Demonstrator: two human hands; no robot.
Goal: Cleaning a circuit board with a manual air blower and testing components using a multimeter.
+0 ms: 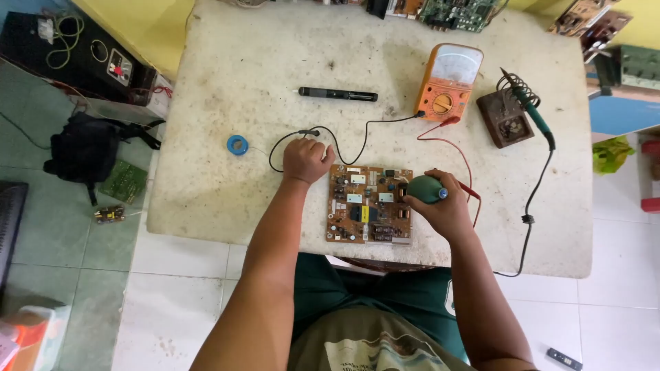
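**Probe and bulb at the circuit board**

Blue solder reel (237, 144) sits far left on desk (206, 199). Left hand (306, 160) is clenched on black probe (309, 132), just off the board's far-left corner. Circuit board (369, 204) lies at near edge, centre. Right hand (440, 206) grips green rubber bulb (424, 188) over its right side. Best keep nozzle close & wrist steady, w/ meter (448, 82) in sight.
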